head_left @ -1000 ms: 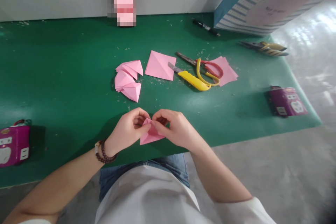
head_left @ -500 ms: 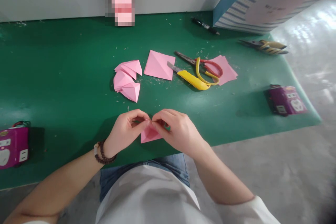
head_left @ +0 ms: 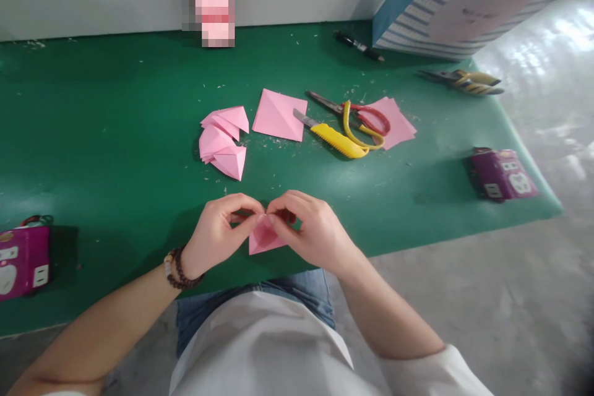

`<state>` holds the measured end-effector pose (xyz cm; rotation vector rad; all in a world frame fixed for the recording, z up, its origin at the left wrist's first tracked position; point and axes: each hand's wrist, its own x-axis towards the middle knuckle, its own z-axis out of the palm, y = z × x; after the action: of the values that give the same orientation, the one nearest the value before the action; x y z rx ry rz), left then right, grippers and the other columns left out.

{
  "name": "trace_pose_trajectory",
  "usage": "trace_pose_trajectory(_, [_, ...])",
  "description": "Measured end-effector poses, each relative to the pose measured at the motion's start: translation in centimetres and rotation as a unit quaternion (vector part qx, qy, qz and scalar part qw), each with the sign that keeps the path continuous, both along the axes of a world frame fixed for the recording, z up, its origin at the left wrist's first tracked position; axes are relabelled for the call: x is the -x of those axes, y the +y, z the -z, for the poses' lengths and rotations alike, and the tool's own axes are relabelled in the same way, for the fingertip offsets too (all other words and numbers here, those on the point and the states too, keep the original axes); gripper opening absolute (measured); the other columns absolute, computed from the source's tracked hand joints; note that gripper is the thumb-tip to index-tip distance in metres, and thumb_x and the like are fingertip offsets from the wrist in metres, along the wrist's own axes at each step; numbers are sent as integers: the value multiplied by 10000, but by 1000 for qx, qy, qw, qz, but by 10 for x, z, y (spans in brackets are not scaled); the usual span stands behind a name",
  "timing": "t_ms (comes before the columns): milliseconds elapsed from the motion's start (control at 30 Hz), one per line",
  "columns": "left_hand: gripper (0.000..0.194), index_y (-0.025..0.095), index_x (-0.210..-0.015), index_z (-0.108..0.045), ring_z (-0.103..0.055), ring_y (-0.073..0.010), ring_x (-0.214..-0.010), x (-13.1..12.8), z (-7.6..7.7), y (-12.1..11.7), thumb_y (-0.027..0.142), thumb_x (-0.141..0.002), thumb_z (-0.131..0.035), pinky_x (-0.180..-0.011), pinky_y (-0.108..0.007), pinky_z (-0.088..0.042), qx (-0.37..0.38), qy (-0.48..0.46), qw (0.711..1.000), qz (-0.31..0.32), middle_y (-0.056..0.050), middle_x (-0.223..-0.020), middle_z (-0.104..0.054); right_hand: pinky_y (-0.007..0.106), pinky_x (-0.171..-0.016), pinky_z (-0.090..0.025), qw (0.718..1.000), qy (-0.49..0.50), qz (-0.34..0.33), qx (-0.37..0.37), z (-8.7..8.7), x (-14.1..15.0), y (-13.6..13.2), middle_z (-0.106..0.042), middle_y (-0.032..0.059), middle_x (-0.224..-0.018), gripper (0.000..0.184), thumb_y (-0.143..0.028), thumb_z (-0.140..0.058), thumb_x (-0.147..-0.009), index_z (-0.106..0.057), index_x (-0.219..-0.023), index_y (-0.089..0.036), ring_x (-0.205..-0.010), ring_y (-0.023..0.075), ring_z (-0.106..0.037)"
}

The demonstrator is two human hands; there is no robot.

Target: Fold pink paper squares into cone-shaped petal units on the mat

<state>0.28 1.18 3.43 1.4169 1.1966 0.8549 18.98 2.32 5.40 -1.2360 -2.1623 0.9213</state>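
Observation:
A small folded pink paper piece (head_left: 262,239) is held just above the near edge of the green table (head_left: 106,136). My left hand (head_left: 220,233), with a bead bracelet at the wrist, pinches its top left. My right hand (head_left: 312,229) pinches the same top corner from the right. Both hands' fingers are curled and closed on the paper. Farther back lies a pile of folded pink pieces (head_left: 223,141). A flat pink square (head_left: 278,114) rests beside that pile.
A yellow utility knife (head_left: 330,137), scissors (head_left: 355,117) on pink sheets (head_left: 393,122), a black pen (head_left: 358,46) and pliers (head_left: 466,81) lie at the back right. A striped box (head_left: 464,0) stands behind. Purple boxes sit at right (head_left: 502,174) and left (head_left: 21,258).
The paper piece has been pressed smaller between my fingertips, and my hands have closed in on its top corner. The view has shifted slightly.

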Motion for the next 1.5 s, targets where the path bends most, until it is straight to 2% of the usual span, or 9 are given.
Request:
trace_pose_trajectory(167, [59, 189, -819, -672, -686, -145, -761, -1, 3, 0, 233, -824, -634, -689, -229, -590, 17, 12, 1000, -19, -15, -832, -720, 263, -672, -473, 998, -45, 2, -35, 0, 2, -1, -693, 37, -822, 136, -164, -522, -929, -636, -862, -197, -733, 150, -616])
trace_pose_trajectory(333, [74, 191, -820, -669, -682, -124, -724, -2, 1, -1, 181, -823, -595, -667, -204, -584, -33, 77, 996, -8, -4, -824, -721, 278, -677, -474, 994, -85, -7, -70, 1, 3, -3, -689, 45, -790, 170, -139, -502, -926, -645, -846, -184, -714, 159, -614])
trace_pose_trajectory(533, [74, 194, -824, -668, -679, -117, -769, 0, -3, -4, 185, -859, -604, -687, -192, -576, -94, 89, 991, -36, 0, -846, -723, 253, -644, -480, 998, -61, 32, -12, -1, 2, -5, -707, 29, -820, 77, -160, -586, -890, -659, -904, -181, -715, 148, -642])
trace_pose_trajectory(667, [48, 199, -856, -698, -695, -122, -798, 1, -1, -5, 196, -845, -651, -723, -203, -585, -107, 97, 989, -42, -3, -889, -743, 245, -621, -465, 996, -60, 56, -30, 0, 0, -7, -712, 18, -788, 127, -124, -564, -881, -659, -841, -198, -680, 139, -636])
trace_pose_trajectory(900, [95, 207, -812, -699, -700, -129, -796, 1, -2, -5, 155, -850, -630, -749, -229, -582, -148, 105, 983, -29, 2, -872, -754, 257, -654, -487, 997, -52, 43, -27, -3, 0, -7, -721, 28, -821, 105, -185, -574, -903, -674, -879, -206, -739, 151, -654])
trace_pose_trajectory(1033, [63, 205, -814, -697, -707, -139, -822, 0, -3, -6, 199, -856, -650, -733, -227, -591, -121, 80, 989, -31, -10, -893, -754, 253, -646, -498, 998, -40, 57, -10, -5, -1, -7, -724, 24, -818, 101, -210, -580, -901, -678, -881, -207, -705, 140, -651])
trace_pose_trajectory(1133, [48, 201, -869, -694, -704, -140, -834, -1, -3, -6, 211, -855, -649, -721, -220, -591, -114, 87, 990, -15, -17, -921, -749, 259, -648, -498, 997, -47, 57, -26, -5, -1, -7, -732, 21, -808, 138, -184, -562, -904, -685, -846, -210, -709, 145, -659])
trace_pose_trajectory(1267, [82, 200, -853, -683, -690, -122, -792, -2, -4, -6, 175, -868, -606, -711, -205, -571, -144, 116, 983, -9, -7, -875, -740, 267, -681, -509, 998, -46, 36, -36, -5, 0, -8, -741, 30, -847, 129, -181, -567, -908, -692, -885, -207, -748, 157, -674])
trace_pose_trajectory(1500, [101, 213, -857, -680, -697, -126, -787, -2, -1, -5, 167, -876, -592, -738, -223, -561, -202, 161, 966, -5, 1, -872, -747, 249, -637, -497, 996, -53, 73, -26, -5, 0, -10, -736, 15, -806, 163, -116, -558, -860, -685, -826, -212, -709, 147, -671])
